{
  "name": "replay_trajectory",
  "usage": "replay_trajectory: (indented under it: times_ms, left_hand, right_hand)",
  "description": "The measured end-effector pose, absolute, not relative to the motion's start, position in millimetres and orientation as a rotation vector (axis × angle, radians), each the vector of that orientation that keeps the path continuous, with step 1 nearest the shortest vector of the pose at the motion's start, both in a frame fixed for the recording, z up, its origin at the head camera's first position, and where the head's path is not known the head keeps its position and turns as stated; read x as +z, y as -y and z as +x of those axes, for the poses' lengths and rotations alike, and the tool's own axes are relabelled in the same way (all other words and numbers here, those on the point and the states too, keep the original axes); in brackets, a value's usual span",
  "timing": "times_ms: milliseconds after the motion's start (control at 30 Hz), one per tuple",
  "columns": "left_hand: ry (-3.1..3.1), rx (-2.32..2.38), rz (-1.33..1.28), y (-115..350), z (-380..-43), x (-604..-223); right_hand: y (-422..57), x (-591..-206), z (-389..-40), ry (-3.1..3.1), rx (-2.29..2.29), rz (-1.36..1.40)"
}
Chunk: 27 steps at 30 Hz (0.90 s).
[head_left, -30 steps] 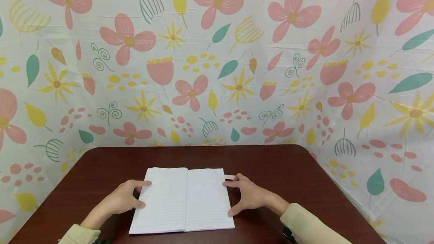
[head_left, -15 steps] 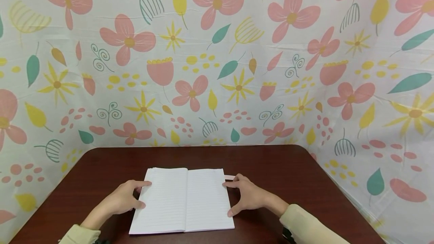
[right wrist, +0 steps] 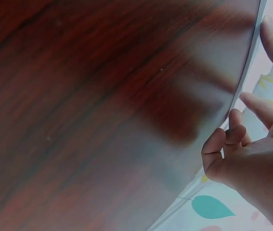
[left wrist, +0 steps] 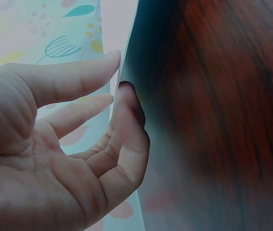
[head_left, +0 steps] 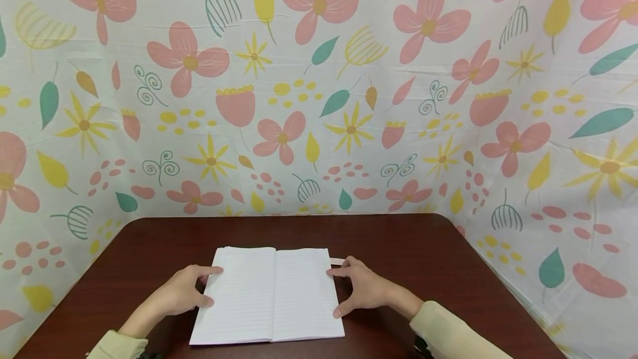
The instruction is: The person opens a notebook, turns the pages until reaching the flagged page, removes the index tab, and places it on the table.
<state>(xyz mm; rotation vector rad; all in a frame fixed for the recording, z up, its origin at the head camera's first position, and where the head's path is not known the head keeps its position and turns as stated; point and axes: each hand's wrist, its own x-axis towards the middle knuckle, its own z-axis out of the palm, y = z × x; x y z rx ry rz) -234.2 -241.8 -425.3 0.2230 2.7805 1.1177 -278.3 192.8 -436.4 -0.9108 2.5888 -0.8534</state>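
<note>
An open notebook [head_left: 239, 292] with white lined pages lies on the dark wooden table in the head view. My left hand [head_left: 180, 292] holds its left edge, thumb and index finger on the page. The left wrist view shows other fingers of that hand [left wrist: 73, 163] curled behind the page edge [left wrist: 122, 29]. At the right edge, my right hand [head_left: 368, 287] grips with thumb and index finger spread along the page. In the right wrist view, the remaining fingers of this hand [right wrist: 252, 159] are bent beneath the thin notebook edge [right wrist: 250, 53].
A pale strip [head_left: 336, 261] juts out past the notebook's right edge, by the right index finger. The reddish-brown table [head_left: 399, 242] has rounded far corners. A flower-patterned curtain [head_left: 319, 126] encloses the table at the back and sides.
Almost nothing differs. The right hand has shifted very slightly at the notebook's edge; the left hand and the notebook stay in place.
</note>
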Motion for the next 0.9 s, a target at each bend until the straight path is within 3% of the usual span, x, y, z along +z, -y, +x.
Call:
replay_trajectory:
  times_ms: [900]
  left_hand:
    - [-2.78,1.113,0.212,243,-236,-425]
  right_hand:
    - [-173,-440,-277,-2.706,-1.048,-0.862]
